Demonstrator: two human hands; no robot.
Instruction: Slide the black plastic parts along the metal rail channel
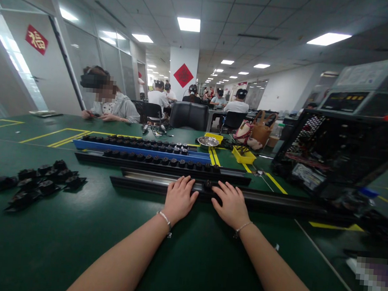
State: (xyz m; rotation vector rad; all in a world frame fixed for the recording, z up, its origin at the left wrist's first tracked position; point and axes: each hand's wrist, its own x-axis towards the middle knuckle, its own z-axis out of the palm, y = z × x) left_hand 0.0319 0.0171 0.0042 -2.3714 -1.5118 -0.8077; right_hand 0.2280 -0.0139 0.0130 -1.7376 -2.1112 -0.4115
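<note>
A long black rail [144, 184] with a shiny inner channel lies across the green table. My left hand [179, 199] rests on it, fingers spread over the rail. To the right, my right hand [231, 203] also lies on the rail with its fingers apart, its fingertips beside a small black part [207, 184] seated in the channel. Behind are another black rail [95, 159] and a blue rail [133, 150], with rows of black parts along them. Several loose black parts [48, 187] are piled on the left of the table.
An open computer case [314, 150] stands at the right. Yellow trays [243, 155] and a metal bowl [209, 141] are behind the rails. A person [111, 103] sits across the table at the left. Bags [262, 128] stand at the far edge.
</note>
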